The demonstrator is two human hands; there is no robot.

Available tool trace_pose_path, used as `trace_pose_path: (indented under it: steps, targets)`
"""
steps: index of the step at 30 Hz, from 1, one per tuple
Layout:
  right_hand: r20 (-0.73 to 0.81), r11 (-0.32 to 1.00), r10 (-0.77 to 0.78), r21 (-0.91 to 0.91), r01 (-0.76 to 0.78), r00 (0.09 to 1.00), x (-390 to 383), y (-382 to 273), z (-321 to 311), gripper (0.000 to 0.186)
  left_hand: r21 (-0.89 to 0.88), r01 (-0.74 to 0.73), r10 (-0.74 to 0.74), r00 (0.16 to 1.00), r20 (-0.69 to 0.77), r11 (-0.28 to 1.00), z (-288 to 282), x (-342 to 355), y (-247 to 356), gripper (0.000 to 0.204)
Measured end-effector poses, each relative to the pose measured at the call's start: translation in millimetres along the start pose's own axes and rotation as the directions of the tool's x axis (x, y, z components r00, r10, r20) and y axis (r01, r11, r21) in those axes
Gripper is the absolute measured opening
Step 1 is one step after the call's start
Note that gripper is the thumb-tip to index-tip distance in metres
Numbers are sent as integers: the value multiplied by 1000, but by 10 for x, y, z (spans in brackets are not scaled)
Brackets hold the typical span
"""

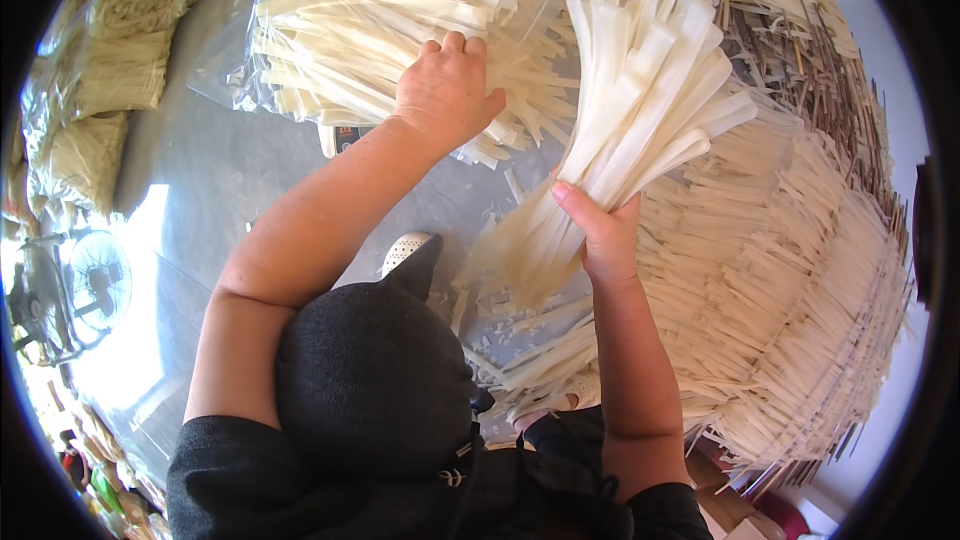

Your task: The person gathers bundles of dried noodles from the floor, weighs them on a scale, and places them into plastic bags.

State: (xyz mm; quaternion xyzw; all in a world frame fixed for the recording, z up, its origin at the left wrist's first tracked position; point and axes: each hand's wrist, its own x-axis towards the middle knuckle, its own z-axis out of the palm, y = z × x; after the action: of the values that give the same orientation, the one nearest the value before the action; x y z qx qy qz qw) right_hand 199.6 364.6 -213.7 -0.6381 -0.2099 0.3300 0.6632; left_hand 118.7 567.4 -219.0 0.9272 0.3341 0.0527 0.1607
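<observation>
My right hand is closed round the narrow waist of a bundle of dried flat noodles. Looped, whitish ends fan out above the grip, and loose tails hang blurred below it. Further left and farther away lies a clear plastic bag on its side, filled with more flat noodles. On the bag's right part, near its mouth, rests my left hand, with fingers curled down and thumb apart. Its fingertips are hidden, but it appears to grip the bag film.
A large heap of noodles spreads on the right, with thin brown sticks behind. A dark device shows under the bag. Filled bags stand far left, above a fan. Scraps litter the grey floor near a white shoe.
</observation>
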Motion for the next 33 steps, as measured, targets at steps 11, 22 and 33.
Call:
trace_pose_path:
  steps: [11, 22, 33]
  targets:
    - [2, 993, 21, -112, -20, 1000, -65, 52, -67, 35, 5, -77, 77, 996, 37, 997, 6, 220, -37, 33]
    - [291, 860, -141, -437, 263, 946, 268, -23, 109, 64, -691, 285, 100, 950, 296, -664, -162, 71, -716, 44]
    - [324, 452, -41, -838, 306, 945, 487, 129, -139, 76, -953, 168, -344, 936, 73, 254, 26, 154, -917, 27]
